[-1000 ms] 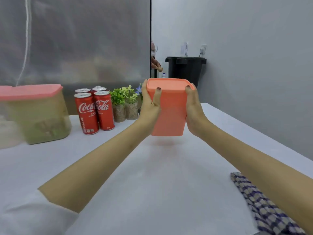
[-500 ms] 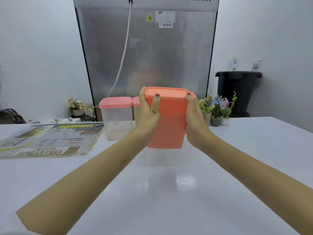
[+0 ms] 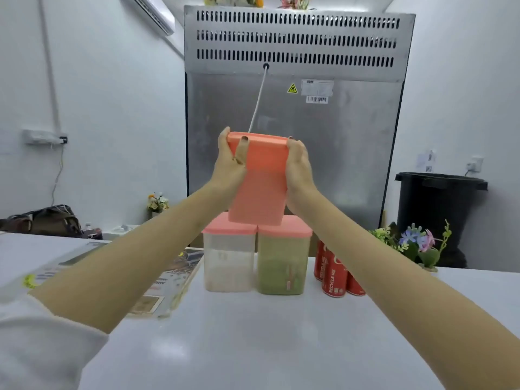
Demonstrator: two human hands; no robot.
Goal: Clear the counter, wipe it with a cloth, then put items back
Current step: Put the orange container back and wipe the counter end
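Orange container [image 3: 260, 187], an opaque coral tub with a matching lid, is being held upright over the far middle of the counter [image 3: 253, 347]. Its base is showing just above the pink lids of two clear tubs [image 3: 229, 266]; whether it is touching them cannot be told. The left hand [image 3: 229, 164] is gripping its left side, thumb lying across the near face. The right hand [image 3: 298, 167] is clasping its right side, fingers curling around it.

White counter [image 3: 253, 347], items set toward far side.
Ref = green tub [image 3: 281, 268] w/ pink lid: clear tub [image 3: 228, 266] touching its left side; red cans [image 3: 333, 280] just to its right; plants [image 3: 416, 246] further right, at far edge; flat printed box [image 3: 166, 285] to its left, past clear tub.
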